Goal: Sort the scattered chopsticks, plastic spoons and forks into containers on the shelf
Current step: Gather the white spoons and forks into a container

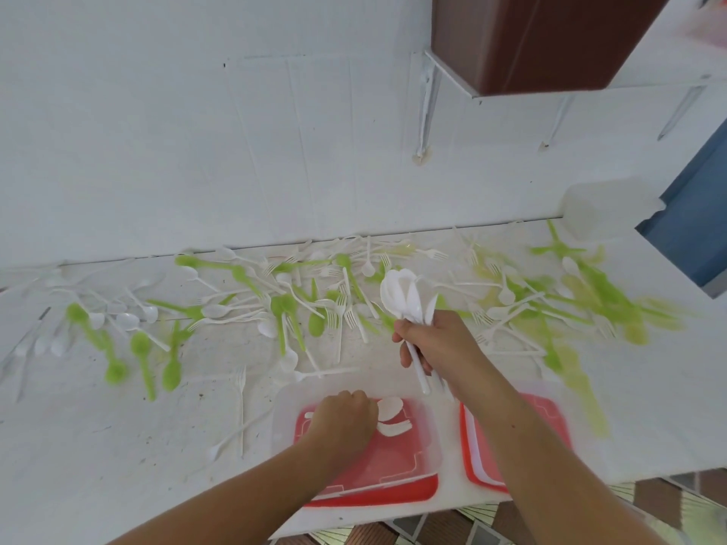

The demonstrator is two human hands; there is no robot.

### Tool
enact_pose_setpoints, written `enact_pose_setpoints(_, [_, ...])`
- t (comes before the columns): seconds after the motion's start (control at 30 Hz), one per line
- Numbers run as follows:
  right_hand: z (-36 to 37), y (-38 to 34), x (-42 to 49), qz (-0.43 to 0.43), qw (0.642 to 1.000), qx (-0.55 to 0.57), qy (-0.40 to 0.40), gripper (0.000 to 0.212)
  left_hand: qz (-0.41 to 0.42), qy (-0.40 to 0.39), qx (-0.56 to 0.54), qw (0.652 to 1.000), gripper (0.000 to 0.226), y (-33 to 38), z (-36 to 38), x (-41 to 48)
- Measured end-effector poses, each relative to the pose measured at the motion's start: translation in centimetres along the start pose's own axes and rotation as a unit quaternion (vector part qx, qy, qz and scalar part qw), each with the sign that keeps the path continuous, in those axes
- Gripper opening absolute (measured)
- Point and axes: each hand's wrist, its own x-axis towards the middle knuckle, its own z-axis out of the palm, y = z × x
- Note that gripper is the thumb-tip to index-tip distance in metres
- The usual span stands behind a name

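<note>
Right hand [436,344] grip clasps white spoons [405,297], bunched presumably for batching; left hand [342,418] curled inside container [281,407], its grip unclear.

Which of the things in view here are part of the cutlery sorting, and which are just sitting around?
Job: bundle of white spoons in the right hand; left hand inside the clear container; scattered green spoons, white forks.
Just there: brown box; blue panel; wall bracket.

Cutlery: white spoons [405,297], white forks [240,403], lime-green spoons [172,373]; speckled white shelf [118,446]; red lids [393,466] under clear containers [281,403]; brown box [550,33] far right.
</note>
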Motion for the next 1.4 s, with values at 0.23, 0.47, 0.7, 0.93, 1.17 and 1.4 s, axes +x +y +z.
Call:
enact_pose_setpoints(0.23, [-0.2, 0.3, 0.6, 0.008, 1.000, -0.007, -0.003, 0.025, 0.016, -0.019, 0.001, 1.000, 0.023, -0.2, -1.4, -0.8])
enact_pose_setpoints(0.47, [-0.5, 0.7, 1.1, 0.012, 0.999, 0.044, -0.008, 0.025, -0.070, 0.027, -0.169, 0.983, 0.009, -1.9, -2.4, -1.8])
enact_pose_setpoints(0.7, [0.4, -0.9, 0.6, -0.026, 0.995, 0.027, -0.087, 0.028, -0.189, 0.163, -0.742, 0.623, 0.020, -7.4, -9.0, -2.8])
enact_pose_setpoints(0.93, [3.1, -1.1, 0.2, -0.011, 0.988, 0.022, -0.154, 0.022, -0.123, 0.159, -0.857, 0.475, 0.025, -8.0, -9.4, -1.8])
enact_pose_setpoints(1.17, [4.2, -0.6, 0.4, 0.009, 0.992, 0.002, -0.127, 0.022, -0.180, 0.161, -0.812, 0.532, 0.012, -7.8, -9.1, -1.3])
enact_pose_setpoints(1.4, [4.3, -0.5, 0.7, 0.005, 0.992, 0.011, -0.123, 0.020, -0.212, 0.166, -0.794, 0.546, 0.015, -8.4, -8.8, -0.6])
